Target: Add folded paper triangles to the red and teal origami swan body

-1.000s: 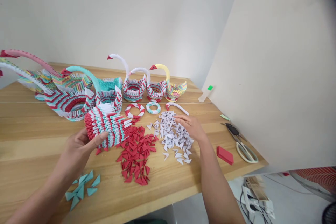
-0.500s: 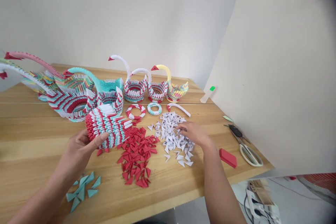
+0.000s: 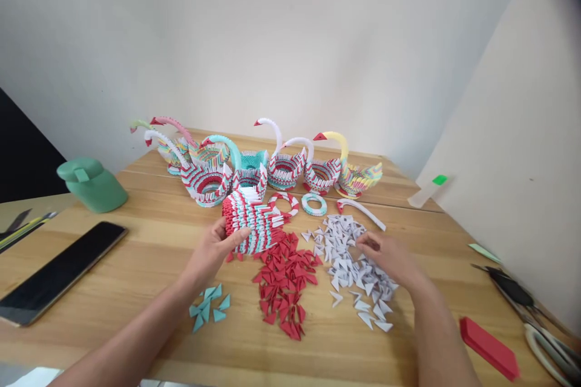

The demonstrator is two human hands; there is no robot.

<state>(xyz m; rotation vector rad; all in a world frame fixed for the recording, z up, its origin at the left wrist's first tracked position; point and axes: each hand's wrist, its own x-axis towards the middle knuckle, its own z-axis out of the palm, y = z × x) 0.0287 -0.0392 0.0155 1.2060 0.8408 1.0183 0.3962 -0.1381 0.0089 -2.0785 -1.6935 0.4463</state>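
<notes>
On the table [image 3: 149,248], a phone [image 3: 63,269] lies at lower left, before a container [image 3: 97,186]; scissors [image 3: 511,287] at lower right. Near centre, 2 rings [image 3: 314,213] lie behind 3 piles of pieces [image 3: 290,281], before the swans [image 3: 281,178].

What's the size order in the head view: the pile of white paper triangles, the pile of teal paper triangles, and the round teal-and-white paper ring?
Largest to smallest:
1. Pile of white paper triangles
2. Pile of teal paper triangles
3. Round teal-and-white paper ring
</notes>
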